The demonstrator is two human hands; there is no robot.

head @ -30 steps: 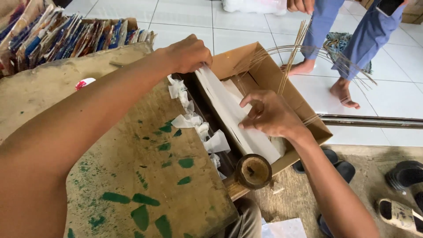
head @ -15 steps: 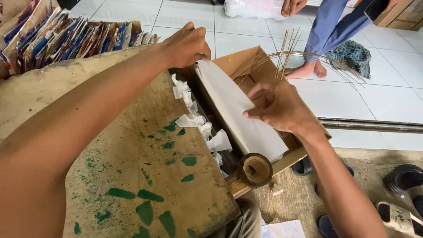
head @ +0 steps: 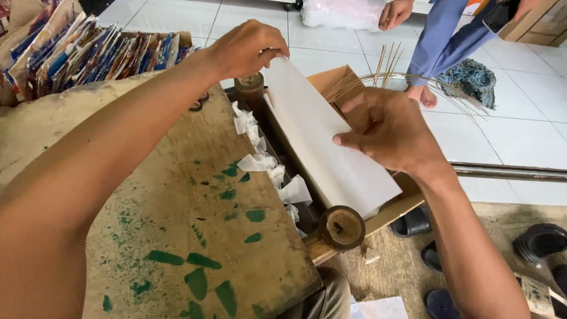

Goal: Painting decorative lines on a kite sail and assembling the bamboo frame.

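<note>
Green-splotched worktable (head: pixel 195 236) is sitting under both arms while the left hand (head: pixel 245 50) is pinching the white paper sheet's (head: pixel 322 142) far corner and the right hand (head: pixel 390 127) is curling loosely over its right edge.

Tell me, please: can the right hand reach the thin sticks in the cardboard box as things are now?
Probably yes. The right hand is at the white paper sheet, just beside the thin sticks in the cardboard box, and nothing lies between them. But its fingers are pinching the sheet now.
</note>
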